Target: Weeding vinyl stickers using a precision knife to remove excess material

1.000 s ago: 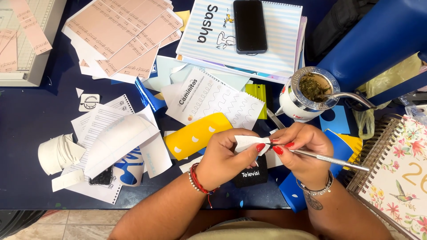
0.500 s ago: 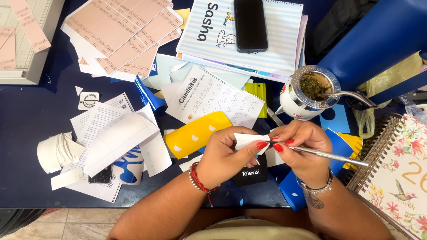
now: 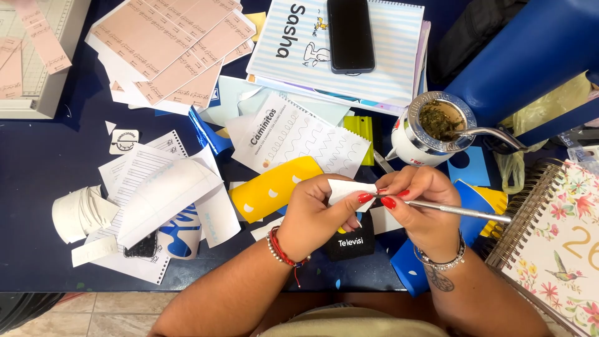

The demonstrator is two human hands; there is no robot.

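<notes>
The dark blue tabletop (image 3: pixel 37 150) fills most of the frame and it's buried in paper stuff. Upper right there's a big blue cylinder-shaped container (image 3: pixel 530 50), and top centre a pale blue striped spiral notebook (image 3: pixel 399 56) with a black smartphone (image 3: pixel 350 32) lying face-down on it. Upper left is a fanned stack of pink-beige printed label sheets (image 3: pixel 168 43). Lower right corner has a floral spiral-bound planner (image 3: pixel 555 243). Left of centre sits a pile of white lined paper sheets (image 3: pixel 156 193), some curling up, and in the middle a white worksheet with wavy lines (image 3: pixel 299 137), with a yellow vinyl piece with white drop shapes (image 3: pixel 274 187) just below it. Right of centre is a white and silver mate cup full of green herb (image 3: pixel 433 128) with a metal straw (pretty full, too).

Now the hands, lower centre. The left hand (image 3: pixel 315 215) has thumb and fingers pinched on a small white paper piece (image 3: pixel 349 190), holding it up off the table just above a small black card (image 3: pixel 349 240). The right hand (image 3: pixel 424 206) is right beside it, red-nailed fingertips pressed together around a thin silver metal tool (image 3: pixel 462 211), whose tip meets the paper's edge while the shaft points off to the right.
</notes>
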